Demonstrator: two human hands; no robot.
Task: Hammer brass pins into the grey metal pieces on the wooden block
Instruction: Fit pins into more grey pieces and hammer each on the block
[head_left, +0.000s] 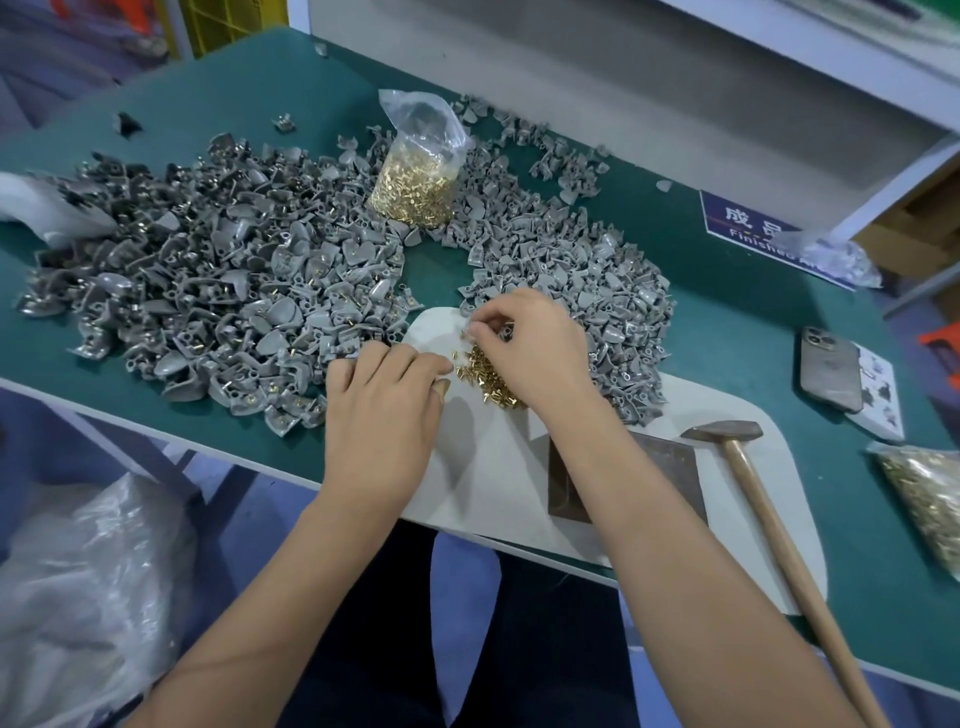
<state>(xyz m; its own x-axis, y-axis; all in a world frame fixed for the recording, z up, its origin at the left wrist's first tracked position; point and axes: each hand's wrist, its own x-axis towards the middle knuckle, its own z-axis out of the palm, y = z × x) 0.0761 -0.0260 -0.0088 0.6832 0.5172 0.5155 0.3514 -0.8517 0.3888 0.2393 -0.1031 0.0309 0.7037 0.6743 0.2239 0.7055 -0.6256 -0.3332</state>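
On the green table (727, 322), at about nine o'clock from the hands, lies the larger heap of grey metal pieces (208, 291), many with a brass head already showing, so these look like finished ones. At twelve o'clock stands a clear bag of brass pins (415, 187), upright and open at the top. Just below centre, the left hand (384, 410) rests on the white mat (493, 483) with its fingers curled under at the edge of that heap; whether they pinch a piece I cannot tell, since the knuckles hide the tips. Touching it on the right is a loose scatter of brass pins (483, 371), and over them the right hand (524, 348), its fingertips drawn together as if pinching something small, though what it is I cannot make out. Beyond, at two o'clock, spreads a second heap of grey pieces (571, 260) that seem unpinned. At four o'clock the wooden block (670, 467) sits bare on the mat, partly behind the right forearm, and the hammer (748, 467) lies beside it, untouched.

The step in hand appears to be picking and seating a pin in a piece. Next, that piece wants setting on the block, pin upward, and the right hand must free itself for the hammer.
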